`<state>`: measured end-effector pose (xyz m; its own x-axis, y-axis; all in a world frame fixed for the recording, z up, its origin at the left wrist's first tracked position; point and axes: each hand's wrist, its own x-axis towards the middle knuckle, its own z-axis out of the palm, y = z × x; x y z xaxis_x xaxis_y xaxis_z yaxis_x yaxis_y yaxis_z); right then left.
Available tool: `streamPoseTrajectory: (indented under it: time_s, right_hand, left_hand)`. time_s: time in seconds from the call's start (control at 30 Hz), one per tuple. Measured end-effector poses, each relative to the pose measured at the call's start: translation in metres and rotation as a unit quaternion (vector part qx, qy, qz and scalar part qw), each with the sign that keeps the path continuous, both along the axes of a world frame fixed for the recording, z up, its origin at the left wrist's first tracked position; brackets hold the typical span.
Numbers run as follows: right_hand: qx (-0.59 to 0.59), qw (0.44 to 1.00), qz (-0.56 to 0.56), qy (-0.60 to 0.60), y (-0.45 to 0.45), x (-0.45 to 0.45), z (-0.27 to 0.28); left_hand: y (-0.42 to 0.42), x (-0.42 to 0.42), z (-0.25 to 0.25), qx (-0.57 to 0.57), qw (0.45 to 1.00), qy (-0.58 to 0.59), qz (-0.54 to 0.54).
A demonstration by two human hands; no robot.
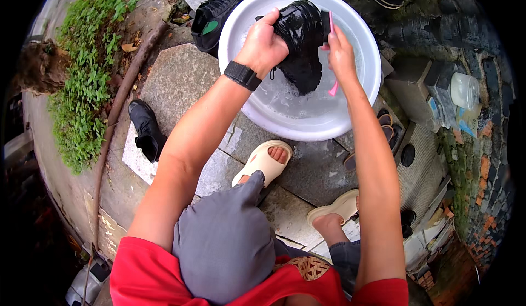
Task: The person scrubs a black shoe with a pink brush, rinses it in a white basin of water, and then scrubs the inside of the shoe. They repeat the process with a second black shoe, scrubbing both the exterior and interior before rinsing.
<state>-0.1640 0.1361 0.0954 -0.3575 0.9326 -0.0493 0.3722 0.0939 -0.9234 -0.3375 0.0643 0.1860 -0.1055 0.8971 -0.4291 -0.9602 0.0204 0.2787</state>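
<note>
A wet black shoe [302, 45] is held over a white basin [250, 111] of cloudy, slightly foamy water [283, 104]. My left hand [264, 43] grips the shoe at its left side, fingers mostly hidden inside or behind it. My right hand [341, 53] holds a pink-handled scrub brush [332, 22], its dark bristles against the shoe's right side by the sole. The lower end of the handle sticks out below my fingers. A loose lace dangles beneath my left hand.
Another black shoe [215, 14] with a green insole touches or nearly touches the basin's left rim. A smaller black shoe [148, 129] lies on the stone slabs to the left. Sandals [386, 127], grey blocks [409, 86] and a clear plastic tub [464, 90] are at right.
</note>
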Motion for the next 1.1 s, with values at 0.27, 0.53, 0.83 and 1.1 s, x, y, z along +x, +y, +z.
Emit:
streamPoseTrajectory:
  time_s: [0.27, 0.53, 0.83, 1.1]
  right_hand:
    - [0.046, 0.957, 0.085, -0.272, 0.013, 0.03, -0.031]
    - [0.182, 0.978, -0.016, -0.099, -0.009, -0.019, 0.108]
    - [0.154, 0.958, 0.022, -0.241, -0.056, -0.031, 0.135]
    - [0.198, 0.95, 0.134, -0.201, -0.068, -0.031, 0.139]
  left_hand:
    - [-0.013, 0.003, 0.009, 0.037, 0.994, -0.103, -0.017]
    - [-0.012, 0.035, 0.01, 0.044, 0.998, 0.002, 0.047]
    - [-0.012, 0.049, -0.005, 0.08, 0.995, -0.011, 0.064]
    - [-0.014, 0.038, 0.001, -0.016, 0.997, 0.026, 0.067]
